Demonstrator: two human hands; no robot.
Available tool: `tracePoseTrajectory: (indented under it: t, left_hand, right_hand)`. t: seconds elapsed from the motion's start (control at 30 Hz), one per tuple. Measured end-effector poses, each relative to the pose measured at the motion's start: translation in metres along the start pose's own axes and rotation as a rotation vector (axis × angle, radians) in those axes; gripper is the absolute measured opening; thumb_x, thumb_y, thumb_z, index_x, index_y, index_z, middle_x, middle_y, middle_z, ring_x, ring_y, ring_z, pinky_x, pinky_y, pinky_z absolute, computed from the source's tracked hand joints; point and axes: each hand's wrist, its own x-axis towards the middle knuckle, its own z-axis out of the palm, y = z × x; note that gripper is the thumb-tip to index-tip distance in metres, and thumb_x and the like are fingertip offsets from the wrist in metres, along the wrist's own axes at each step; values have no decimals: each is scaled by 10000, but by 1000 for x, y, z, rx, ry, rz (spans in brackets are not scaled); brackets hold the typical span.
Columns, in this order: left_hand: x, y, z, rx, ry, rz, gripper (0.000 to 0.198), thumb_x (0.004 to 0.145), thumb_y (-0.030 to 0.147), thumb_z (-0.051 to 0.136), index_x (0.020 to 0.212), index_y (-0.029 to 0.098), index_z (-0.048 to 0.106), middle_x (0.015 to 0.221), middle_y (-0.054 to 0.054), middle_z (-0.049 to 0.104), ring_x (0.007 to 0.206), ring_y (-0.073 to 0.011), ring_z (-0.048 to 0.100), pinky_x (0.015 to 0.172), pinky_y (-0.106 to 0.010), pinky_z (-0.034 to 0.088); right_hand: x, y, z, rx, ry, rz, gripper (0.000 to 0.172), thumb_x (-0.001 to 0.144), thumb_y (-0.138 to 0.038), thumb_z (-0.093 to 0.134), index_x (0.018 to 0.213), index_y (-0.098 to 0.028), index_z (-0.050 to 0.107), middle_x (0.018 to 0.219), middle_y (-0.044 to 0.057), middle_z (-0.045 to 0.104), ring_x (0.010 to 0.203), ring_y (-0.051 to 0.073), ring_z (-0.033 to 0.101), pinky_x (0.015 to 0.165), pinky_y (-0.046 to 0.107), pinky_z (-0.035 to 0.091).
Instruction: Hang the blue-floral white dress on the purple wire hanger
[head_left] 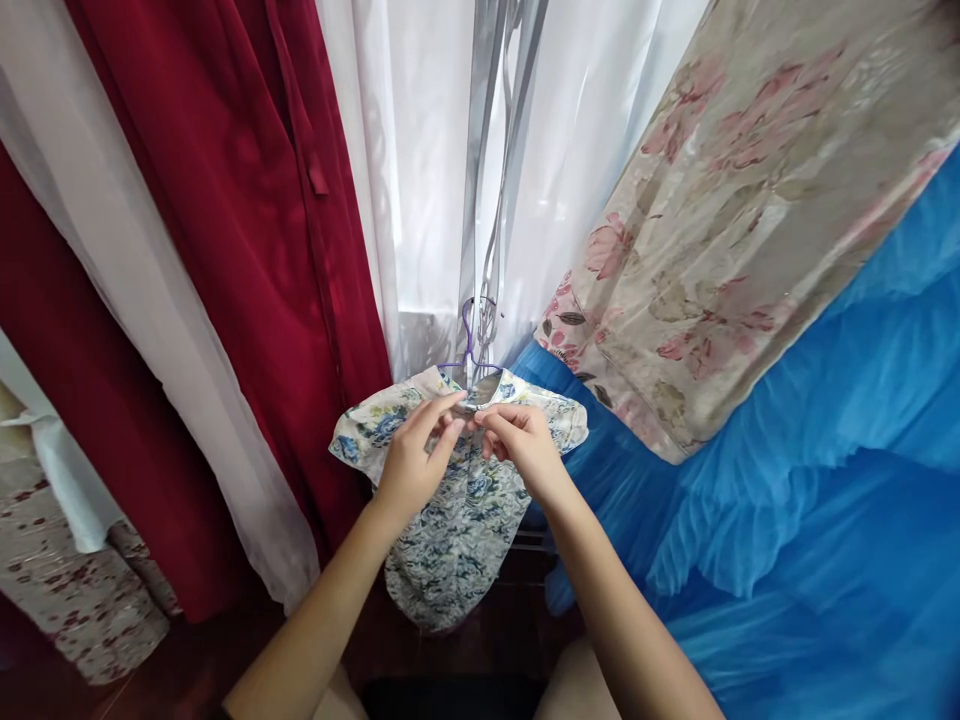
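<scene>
A white short-sleeved top with a blue and yellow floral print hangs in front of me on a purple hanger. Both hands meet at the front of its neckline. My left hand has its thumb and fingers closing at the collar edge. Opposite it, my right hand pinches the collar edge between thumb and forefinger, the other fingers curled. Whatever small part of the collar lies between the fingertips is hidden. The hanger's hook is up among grey hanging ribbons.
A dark red curtain and a white sheer curtain hang behind. On the right are a beige floral cloth and blue ruffled fabric. At lower left hangs a red-spotted pale garment. The floor is dark.
</scene>
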Motion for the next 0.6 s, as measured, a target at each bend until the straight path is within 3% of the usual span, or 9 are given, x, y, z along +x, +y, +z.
tracePoseTrajectory:
  t: [0.13, 0.2, 0.27, 0.37, 0.47, 0.53, 0.6]
  left_hand:
    - [37, 32, -1, 91, -53, 133, 153, 993, 212, 517, 895, 187, 631, 875, -27, 635, 838, -168, 604, 785, -292, 459]
    - [43, 40, -4, 98, 42, 167, 139, 987, 215, 530, 892, 178, 625, 868, -29, 637, 845, -169, 608, 804, -295, 462]
    - [48, 34, -16, 81, 196, 144, 136, 981, 243, 550, 913, 167, 640, 887, -34, 650, 873, -171, 615, 828, -294, 463]
    - [55, -7, -46, -44, 448, -45, 172, 946, 314, 611, 935, 149, 658, 863, -24, 647, 828, -151, 610, 790, -262, 470]
    - [47, -70, -71, -500, 703, -355, 159, 885, 288, 663, 838, 148, 604, 751, 18, 578, 705, -113, 573, 744, -236, 497]
    - [30, -106, -73, -895, 846, -638, 212, 868, 212, 656, 720, 162, 512, 650, 42, 518, 618, -94, 539, 696, -214, 493]
    - [4, -129, -60, -994, 843, -745, 234, 889, 194, 613, 696, 170, 483, 587, 50, 482, 550, -91, 509, 658, -217, 493]
  right_hand:
    - [4, 13, 0, -50, 55, -78, 223, 789, -348, 643, 676, -161, 687, 437, -29, 560, 397, 105, 430, 456, 243, 315]
    - [2, 32, 2, -73, 101, -63, 231, 780, -359, 651, 669, -160, 684, 436, -30, 541, 406, 118, 453, 462, 250, 328]
    - [-4, 53, 4, -87, 97, -15, 253, 785, -371, 649, 665, -154, 694, 443, -26, 534, 415, 122, 457, 468, 255, 332]
    - [-19, 76, 5, -51, 36, 40, 272, 798, -372, 643, 654, -151, 709, 468, -20, 539, 442, 118, 451, 486, 254, 330]
    - [-32, 83, 12, -8, -13, 67, 252, 789, -345, 636, 641, -158, 718, 472, -23, 530, 453, 113, 434, 489, 248, 320]
    - [-39, 84, 20, 24, -34, 83, 245, 778, -331, 627, 621, -163, 712, 468, -24, 528, 451, 111, 428, 484, 244, 313]
    - [-45, 90, 29, 78, -36, 108, 245, 766, -323, 619, 601, -162, 700, 465, -23, 529, 446, 108, 429, 480, 239, 300]
